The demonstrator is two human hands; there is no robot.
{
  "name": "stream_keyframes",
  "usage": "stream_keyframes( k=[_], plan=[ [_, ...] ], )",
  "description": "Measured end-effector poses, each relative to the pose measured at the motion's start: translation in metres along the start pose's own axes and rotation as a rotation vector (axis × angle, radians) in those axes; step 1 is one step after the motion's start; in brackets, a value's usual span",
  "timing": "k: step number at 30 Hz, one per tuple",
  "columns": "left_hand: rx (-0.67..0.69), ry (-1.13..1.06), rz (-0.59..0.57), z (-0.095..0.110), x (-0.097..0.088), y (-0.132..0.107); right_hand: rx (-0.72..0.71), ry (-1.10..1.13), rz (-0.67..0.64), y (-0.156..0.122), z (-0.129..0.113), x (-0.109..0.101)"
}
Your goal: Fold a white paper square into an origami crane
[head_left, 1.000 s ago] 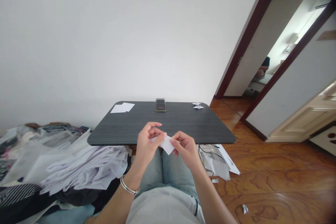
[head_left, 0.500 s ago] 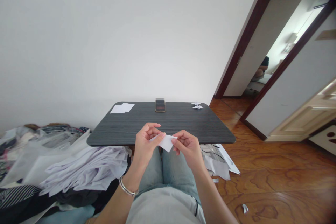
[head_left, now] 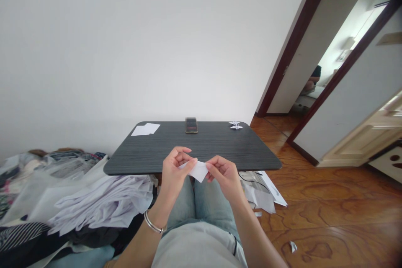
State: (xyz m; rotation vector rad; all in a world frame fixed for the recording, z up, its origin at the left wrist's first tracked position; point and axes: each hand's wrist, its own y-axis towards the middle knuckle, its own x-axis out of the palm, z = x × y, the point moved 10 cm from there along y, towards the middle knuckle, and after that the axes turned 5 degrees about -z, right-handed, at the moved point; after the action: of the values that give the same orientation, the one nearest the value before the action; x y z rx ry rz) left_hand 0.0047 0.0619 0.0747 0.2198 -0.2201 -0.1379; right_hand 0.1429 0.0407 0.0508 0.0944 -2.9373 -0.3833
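Observation:
A small folded piece of white paper (head_left: 199, 171) is held over my lap, just past the near edge of the dark table (head_left: 147, 159). My left hand (head_left: 176, 169) pinches its left corner between thumb and fingers. At the right corner, my right hand (head_left: 223, 172) grips the paper the same way, thumb on top. The lower tip of the paper points down toward my knees. Its underside and the fingertips behind it are hidden.
White paper sheets (head_left: 145, 129) lie at the table's far left. A phone (head_left: 191, 125) stands at the back middle. Folded paper cranes (head_left: 236, 126) sit at the far right. Piled clothes (head_left: 103, 201) are on the left; papers (head_left: 262, 197) lie below the table's right side.
My right hand has shifted slightly left along the paper's right corner. My left hand keeps its pinch almost unmoved.

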Motion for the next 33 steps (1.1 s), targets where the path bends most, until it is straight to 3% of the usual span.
stream_keyframes(
  k=[19,28,31,33],
  plan=[
    [0.099,0.128,0.025,0.009,-0.005,-0.003,0.08,0.069,-0.033,0.003,0.007,-0.002],
    [0.052,0.075,-0.007,-0.001,-0.004,0.0,-0.009,-0.025,-0.012,-0.001,-0.002,-0.003],
    [0.039,0.163,-0.075,0.0,-0.002,0.003,-0.032,-0.124,-0.009,-0.002,-0.004,-0.002],
    [0.031,0.299,-0.185,0.002,0.004,0.005,-0.037,-0.193,-0.027,-0.003,-0.003,0.0]
  ],
)
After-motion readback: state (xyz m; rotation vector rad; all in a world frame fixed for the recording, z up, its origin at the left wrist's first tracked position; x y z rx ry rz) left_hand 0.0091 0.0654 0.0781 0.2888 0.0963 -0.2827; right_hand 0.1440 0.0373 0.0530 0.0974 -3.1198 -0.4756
